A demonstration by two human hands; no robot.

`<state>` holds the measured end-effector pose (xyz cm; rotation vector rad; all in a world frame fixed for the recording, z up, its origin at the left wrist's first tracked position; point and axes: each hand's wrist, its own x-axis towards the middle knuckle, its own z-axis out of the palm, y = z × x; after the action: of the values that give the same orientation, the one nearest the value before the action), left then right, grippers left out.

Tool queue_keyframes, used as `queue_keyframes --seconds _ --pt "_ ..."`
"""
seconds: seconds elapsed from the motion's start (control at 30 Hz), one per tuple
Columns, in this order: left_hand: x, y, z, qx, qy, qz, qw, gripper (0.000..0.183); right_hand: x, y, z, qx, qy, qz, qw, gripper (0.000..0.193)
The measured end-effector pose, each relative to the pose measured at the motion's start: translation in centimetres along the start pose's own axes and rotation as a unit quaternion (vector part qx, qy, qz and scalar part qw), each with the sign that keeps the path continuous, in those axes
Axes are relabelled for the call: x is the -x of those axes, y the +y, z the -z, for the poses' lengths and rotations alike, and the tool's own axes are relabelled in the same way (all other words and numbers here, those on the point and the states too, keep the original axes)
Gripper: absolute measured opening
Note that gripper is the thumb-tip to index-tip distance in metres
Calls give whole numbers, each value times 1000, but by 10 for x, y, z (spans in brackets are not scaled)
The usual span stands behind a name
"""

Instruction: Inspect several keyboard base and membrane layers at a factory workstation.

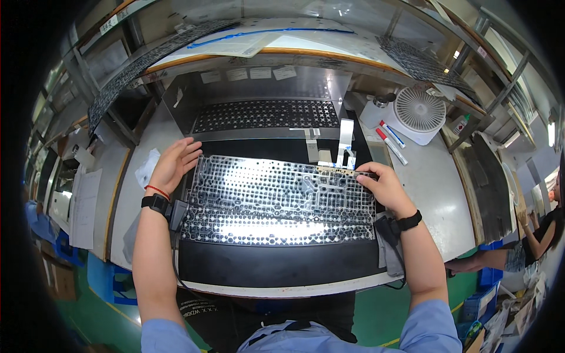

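Green floor (376,320) runs off into the dark rim, mostly hidden by the pale workbench (438,206). One black mat (276,265) lies on it, its middle covered by the glossy dotted panel (265,188) between the hands; glare washes out the panel's near part. One white fan (421,112) sits far right. The left hand (173,166) is open, fingers extended, by the panel's far left corner; contact is unclear. The right hand (382,185) bends thumb and forefinger at the far right corner; whether it grips, I cannot tell. Two markers (389,145) lie near the fan.
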<state>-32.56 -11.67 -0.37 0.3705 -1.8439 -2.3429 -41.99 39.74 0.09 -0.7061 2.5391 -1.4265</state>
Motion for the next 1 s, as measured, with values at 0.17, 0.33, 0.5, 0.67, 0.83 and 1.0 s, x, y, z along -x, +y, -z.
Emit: queue_keyframes --seconds 0.17,0.33,0.5,0.67,0.83,1.0 --pt "1 1 -2 -71 -62 24 995 34 -1 8 -1 -41 55 -14 998 16" --pt "3 0 0 -125 -67 16 990 29 -2 4 -3 -72 61 -24 995 19" --pt "7 4 -10 -119 -57 27 991 23 -2 5 0 -108 66 -35 991 17" --pt "-5 -6 6 -144 -39 -4 989 18 -1 -3 -1 -37 20 -41 998 19" --pt "-5 -8 4 -108 -39 2 993 16 -1 1 -1 -74 24 -26 997 24" --pt "-3 -4 2 -54 -13 -22 998 18 -4 1 0 -220 69 -67 971 22"
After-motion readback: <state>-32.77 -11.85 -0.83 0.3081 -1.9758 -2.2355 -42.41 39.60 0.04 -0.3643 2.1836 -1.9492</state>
